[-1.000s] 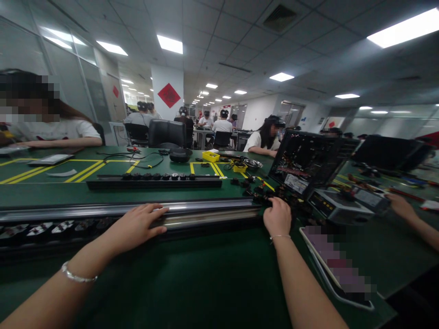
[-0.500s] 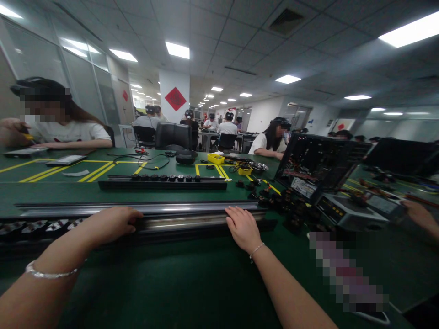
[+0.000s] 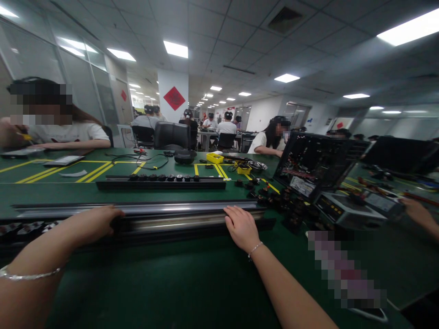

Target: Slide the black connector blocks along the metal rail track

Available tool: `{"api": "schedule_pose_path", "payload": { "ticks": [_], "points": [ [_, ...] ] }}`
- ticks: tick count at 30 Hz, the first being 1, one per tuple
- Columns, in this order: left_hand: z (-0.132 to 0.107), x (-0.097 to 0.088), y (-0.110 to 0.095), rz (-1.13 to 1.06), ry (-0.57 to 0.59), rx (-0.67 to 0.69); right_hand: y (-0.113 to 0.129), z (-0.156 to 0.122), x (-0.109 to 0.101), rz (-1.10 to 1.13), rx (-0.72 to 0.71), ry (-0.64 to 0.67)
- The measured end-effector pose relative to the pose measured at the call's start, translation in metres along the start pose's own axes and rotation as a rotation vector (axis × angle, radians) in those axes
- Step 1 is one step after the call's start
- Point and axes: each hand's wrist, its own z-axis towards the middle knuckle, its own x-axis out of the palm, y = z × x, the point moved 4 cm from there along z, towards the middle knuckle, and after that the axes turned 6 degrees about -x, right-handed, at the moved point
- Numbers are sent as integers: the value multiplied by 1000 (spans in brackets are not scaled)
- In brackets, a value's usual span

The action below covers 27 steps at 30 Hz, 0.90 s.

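A long channelled metal rail with black edges (image 3: 178,223) lies across the table before me, with several small black parts (image 3: 30,227) seated in its left end. My left hand (image 3: 98,221) is over this rail, its fingers curled down into the channel; what they pinch is hidden. Resting on the rail's right portion, my right hand (image 3: 242,227) has its fingers stretched out and lying flat. Just behind runs another bare silvery rail (image 3: 192,206). Farther back, a shorter black rail (image 3: 161,184) carries a row of small black parts.
Loose black parts (image 3: 295,212) are heaped to the right, by an open computer case (image 3: 315,160) and a power supply (image 3: 350,210). A pixelated long object (image 3: 343,269) lies front right. A co-worker's hand (image 3: 416,212) reaches in at right. Yellow trays (image 3: 215,158) stand behind.
My left hand has slid left along the rail, covering some of the seated parts and uncovering more bare channel. My right hand stays in place on the rail.
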Motion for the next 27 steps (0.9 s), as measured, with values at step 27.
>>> {"api": "schedule_pose_path", "payload": {
  "ticks": [27],
  "points": [
    [3,0,-29,-183,36,126,2,0,1,-38,21,-36]
  ]
}}
